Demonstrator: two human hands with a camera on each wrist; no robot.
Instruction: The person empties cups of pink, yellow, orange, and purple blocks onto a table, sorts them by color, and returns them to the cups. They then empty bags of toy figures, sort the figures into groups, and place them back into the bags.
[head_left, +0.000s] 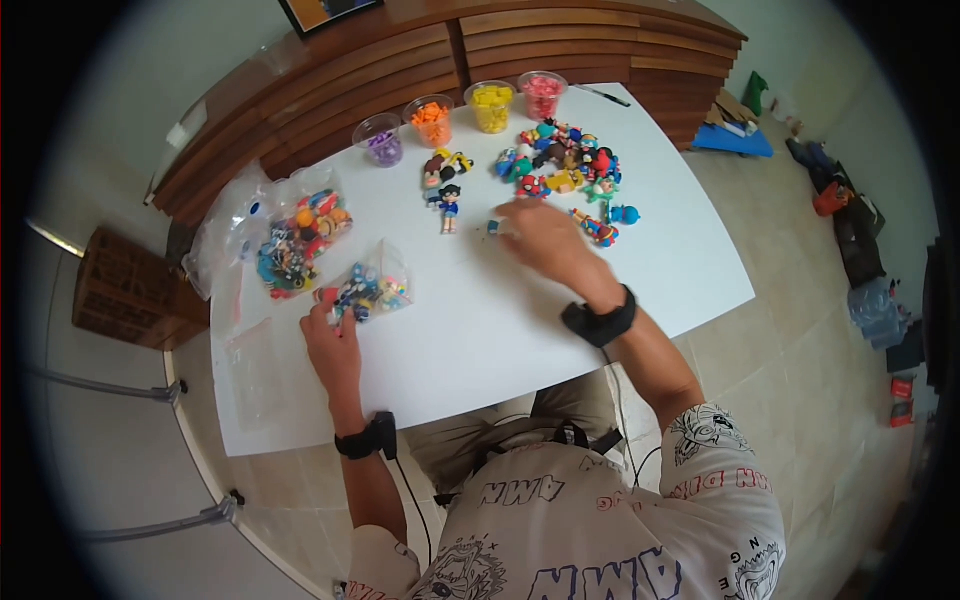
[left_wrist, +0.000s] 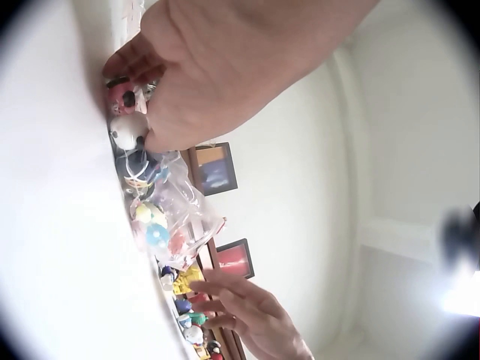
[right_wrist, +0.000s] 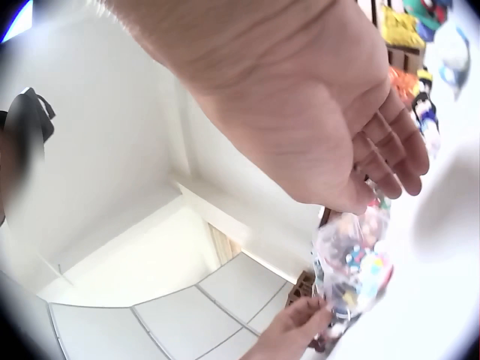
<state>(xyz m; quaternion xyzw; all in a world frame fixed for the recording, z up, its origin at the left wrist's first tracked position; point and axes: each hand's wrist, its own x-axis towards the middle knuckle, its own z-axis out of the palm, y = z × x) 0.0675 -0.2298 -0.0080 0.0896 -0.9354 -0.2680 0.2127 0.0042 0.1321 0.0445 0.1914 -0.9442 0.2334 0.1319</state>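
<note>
At the front-left, the left hand (head_left: 333, 350) (left_wrist: 217, 67) curls its fingers round a small red figure (left_wrist: 120, 97) beside a clear bag of figures (head_left: 372, 285) (right_wrist: 360, 259). A white round piece (left_wrist: 129, 131) lies against its thumb. Over the middle of the table, the right hand (head_left: 550, 245) (left_wrist: 255, 315) (right_wrist: 307, 112) has loosely bent, parted fingers, and no held thing shows between them. By its fingertips is a small teal-and-white piece (head_left: 495, 228), blurred; contact cannot be told. A dark-haired figure in blue (head_left: 450, 208) lies left of that hand.
Clear cups of purple (head_left: 382, 142), orange (head_left: 431, 124), yellow (head_left: 491, 108) and pink pieces (head_left: 543, 97) line the table's back edge. A ring of figures (head_left: 565, 180) lies right of centre. A larger bag of figures (head_left: 300, 240) and a flat clear bag (head_left: 262, 375) lie left.
</note>
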